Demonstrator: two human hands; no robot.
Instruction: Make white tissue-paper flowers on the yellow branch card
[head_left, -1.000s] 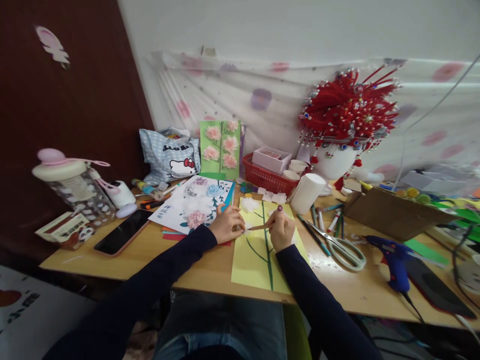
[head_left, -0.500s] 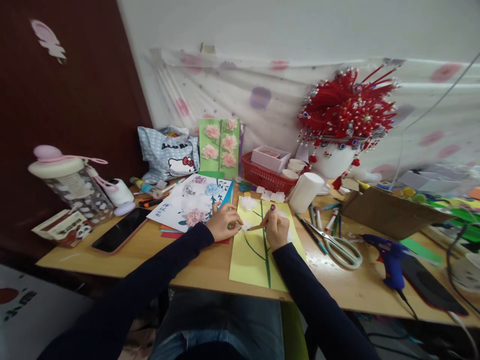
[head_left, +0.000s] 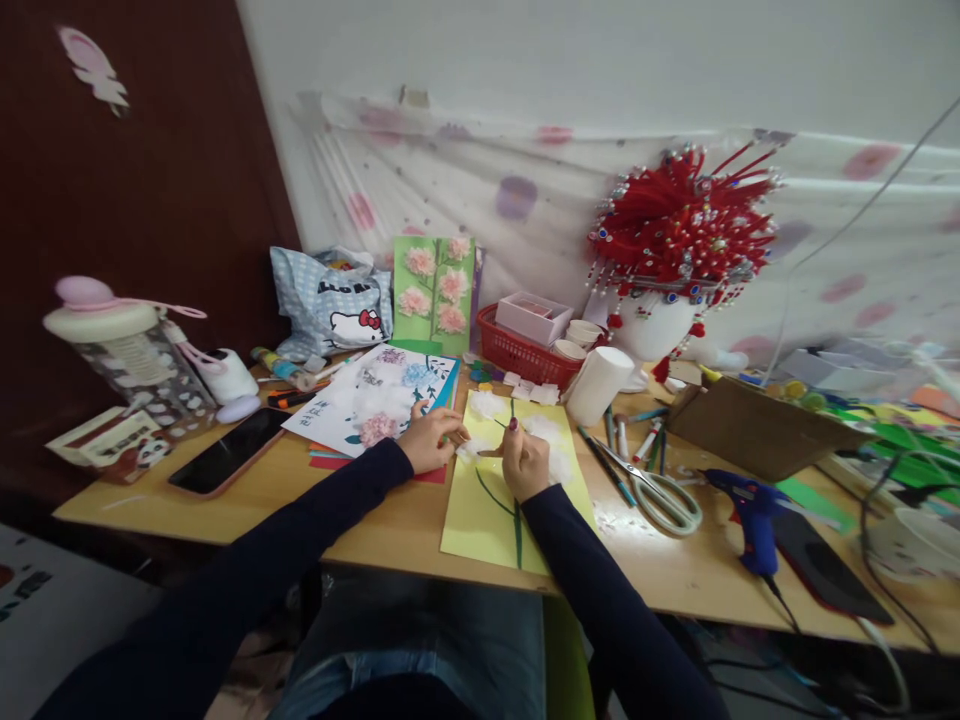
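The yellow sheet (head_left: 475, 528) runs lengthwise away from the body, centre of the frame. The right hand (head_left: 526, 464) grips a stick (head_left: 491, 453) pointing left — toward the tuft (head_left: 468, 449) at the sheet's left edge. The left hand (head_left: 430, 440) is nearer it, fingers bent; whether they pinch it, I cannot tell.

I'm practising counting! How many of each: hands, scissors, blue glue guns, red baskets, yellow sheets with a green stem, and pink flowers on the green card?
Hands, left hand and right hand: 2
Scissors: 1
Blue glue gun: 1
Red basket: 1
Yellow sheet: 1
Pink flowers on green card: 5
Total: 11
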